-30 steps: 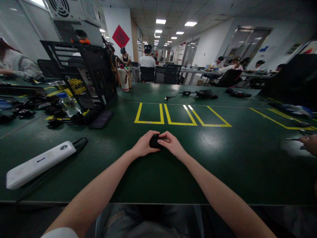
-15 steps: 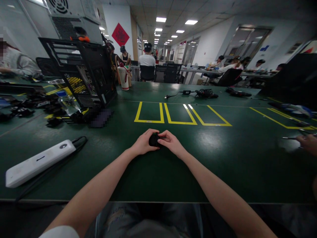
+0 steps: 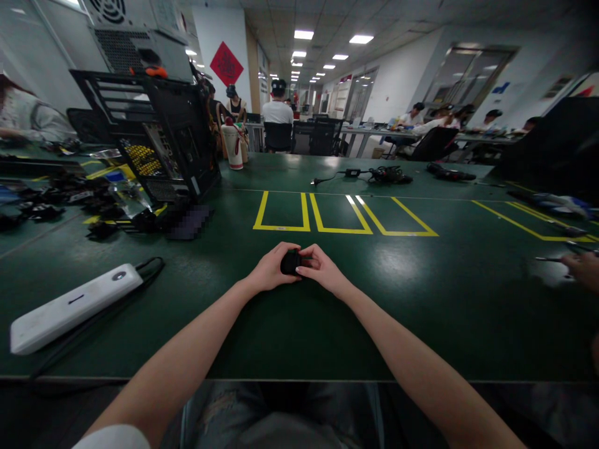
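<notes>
Green tabletop (image 3: 299, 340) shines beneath ceiling lights (image 3: 304, 35) at upper centre. Mid-frame, my left hand (image 3: 271, 269) curls around a small black object (image 3: 289, 264), while my right hand (image 3: 322, 268) pinches its right edge. Uneven pressure between my grips could twist it loose; dark on dark green, it might be hard to spot.

Cannot identify the small black object (image 3: 289, 264), partly covered by the left hand (image 3: 271, 269) and the right hand (image 3: 325, 269), with its underside out of sight. Can see only part of a co-worker's hand (image 3: 584, 268), cut off by the right edge, with a thin tool (image 3: 547, 259) too blurred to name. Can make out neither the top of a grey metal box (image 3: 163, 40), cropped above, nor the pixelated dark flat item (image 3: 189, 223).
</notes>
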Available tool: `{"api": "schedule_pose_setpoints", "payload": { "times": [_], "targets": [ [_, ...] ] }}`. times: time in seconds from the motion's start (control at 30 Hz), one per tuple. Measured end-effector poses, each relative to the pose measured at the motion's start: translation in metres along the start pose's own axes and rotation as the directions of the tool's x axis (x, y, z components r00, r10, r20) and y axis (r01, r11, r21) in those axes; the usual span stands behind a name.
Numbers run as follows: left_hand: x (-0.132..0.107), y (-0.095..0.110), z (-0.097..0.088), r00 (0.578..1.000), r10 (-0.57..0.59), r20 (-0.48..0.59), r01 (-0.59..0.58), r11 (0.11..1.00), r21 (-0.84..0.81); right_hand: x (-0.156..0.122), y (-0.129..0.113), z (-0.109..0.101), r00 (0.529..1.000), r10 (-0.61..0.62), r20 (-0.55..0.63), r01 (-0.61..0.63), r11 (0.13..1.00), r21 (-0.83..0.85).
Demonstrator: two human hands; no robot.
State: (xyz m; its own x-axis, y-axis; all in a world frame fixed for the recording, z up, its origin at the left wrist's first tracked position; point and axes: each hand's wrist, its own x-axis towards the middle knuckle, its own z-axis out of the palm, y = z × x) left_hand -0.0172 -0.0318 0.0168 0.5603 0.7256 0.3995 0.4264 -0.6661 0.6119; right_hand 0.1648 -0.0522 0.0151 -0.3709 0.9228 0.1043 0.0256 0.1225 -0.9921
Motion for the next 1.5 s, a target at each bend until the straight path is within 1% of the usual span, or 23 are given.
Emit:
{"api": "schedule_pose_setpoints", "payload": {
  "times": [0.1, 0.3, 0.4, 0.47, 0.53, 0.63, 0.77, 0.9, 1.03, 1.13, 1.33, 1.5],
  "targets": [
    [-0.0001, -0.0002, -0.0002, 1.0, 0.004, 0.003, -0.004, 1.0, 0.008, -0.0016, -0.0008, 0.0017, 1.0, -0.002, 0.007, 0.002, 1.0, 0.003],
    [0.0002, -0.0005, 0.0003, 1.0, -0.005, 0.004, 0.005, 1.0, -0.006, -0.0016, -0.0043, 0.0048, 0.998, -0.025, -0.05, 0.023, 0.998, -0.05],
    [0.0002, -0.0006, 0.0002, 1.0, -0.01, 0.006, 0.01, 1.0, -0.007, -0.0008, -0.0047, 0.0037, 0.997, 0.019, -0.07, -0.025, 0.995, -0.093],
    [0.0001, -0.0007, 0.0002, 1.0, -0.015, 0.01, 0.015, 1.0, -0.008, -0.0001, -0.004, 0.0022, 0.997, 0.047, -0.06, -0.053, 0.993, -0.103],
    [0.0002, -0.0011, 0.0003, 1.0, -0.015, 0.008, 0.015, 1.0, -0.005, 0.0005, -0.0024, 0.0008, 0.998, 0.046, -0.035, -0.049, 0.995, -0.09],
    [0.0006, -0.0024, 0.0012, 1.0, -0.003, 0.001, 0.003, 1.0, 0.005, 0.0009, 0.0008, 0.0003, 1.0, 0.006, -0.005, -0.006, 0.999, -0.048],
    [0.0012, -0.0045, 0.0032, 1.0, -0.006, -0.007, 0.006, 1.0, 0.005, 0.0006, 0.0027, 0.0022, 0.999, -0.031, -0.022, 0.03, 1.0, -0.007],
    [0.0012, -0.0048, 0.0036, 1.0, -0.002, -0.01, 0.002, 1.0, -0.002, 0.0004, 0.001, 0.0037, 0.998, -0.031, -0.047, 0.031, 0.999, -0.018],
    [0.0007, -0.0026, 0.0014, 1.0, -0.013, 0.004, 0.013, 1.0, -0.009, 0.0007, -0.0009, 0.0026, 0.998, 0.003, -0.066, -0.007, 0.998, -0.06],
    [0.0006, -0.0007, -0.0001, 1.0, -0.016, 0.012, 0.016, 1.0, -0.008, 0.0008, -0.0017, 0.0012, 0.999, 0.03, -0.042, -0.033, 0.997, -0.071],
    [0.0004, -0.0015, 0.0007, 1.0, -0.009, 0.005, 0.009, 1.0, -0.002, -0.0016, -0.0036, 0.0012, 1.0, -0.012, -0.008, 0.011, 0.999, -0.034],
    [0.0005, -0.0032, 0.0019, 1.0, -0.005, -0.001, 0.005, 1.0, 0.004, -0.0006, -0.0013, 0.0027, 0.999, -0.036, -0.035, 0.035, 0.999, -0.023]
  ]
}}
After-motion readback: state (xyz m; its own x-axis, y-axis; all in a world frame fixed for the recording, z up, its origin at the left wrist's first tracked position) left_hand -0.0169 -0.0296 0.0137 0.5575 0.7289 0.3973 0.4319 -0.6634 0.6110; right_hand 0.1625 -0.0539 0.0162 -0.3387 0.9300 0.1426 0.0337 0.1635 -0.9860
